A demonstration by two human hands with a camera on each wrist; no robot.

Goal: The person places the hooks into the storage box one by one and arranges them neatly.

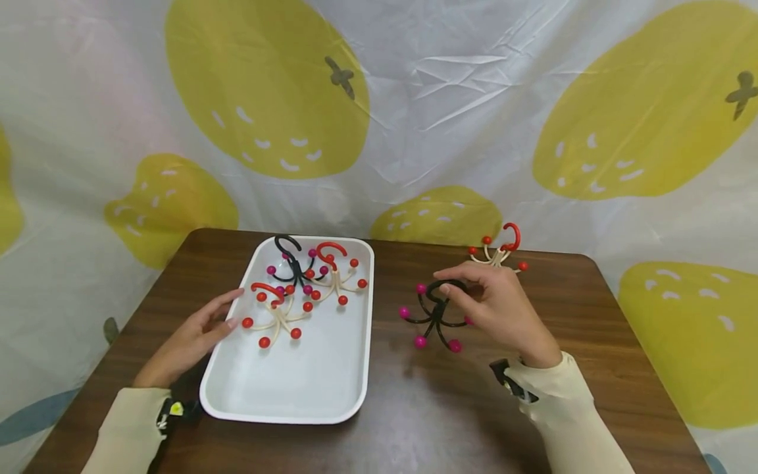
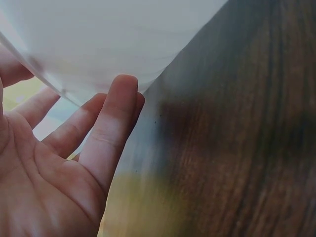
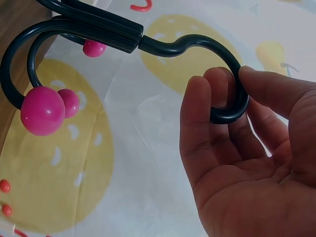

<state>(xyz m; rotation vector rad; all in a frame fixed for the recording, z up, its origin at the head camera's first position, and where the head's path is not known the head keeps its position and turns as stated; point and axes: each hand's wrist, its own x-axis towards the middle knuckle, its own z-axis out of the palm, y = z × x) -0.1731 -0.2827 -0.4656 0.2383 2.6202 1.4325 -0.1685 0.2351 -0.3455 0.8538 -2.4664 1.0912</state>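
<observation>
In the head view my right hand (image 1: 500,306) pinches the curved top of a black multi-arm hook hanger (image 1: 437,315) by thumb and fingers. Its arms spread below, tipped with pink balls (image 3: 43,111), and it hangs upright over the table. My left hand (image 1: 192,339) rests at the left rim of a white tray (image 1: 314,395), its fairly straight fingers (image 2: 111,128) against the outer wall. Inside the tray's far half are a black hanger (image 1: 296,271) with pink balls and two cream hangers, one farther back (image 1: 335,282) and one nearer (image 1: 278,317), with red hooks and red balls.
Behind my right hand another cream hanger (image 1: 497,255) with a red hook stands at the table's back, partly hidden. The brown wooden table (image 1: 414,421) meets a hanging white cloth (image 1: 426,118) with yellow fruit prints along its far edge.
</observation>
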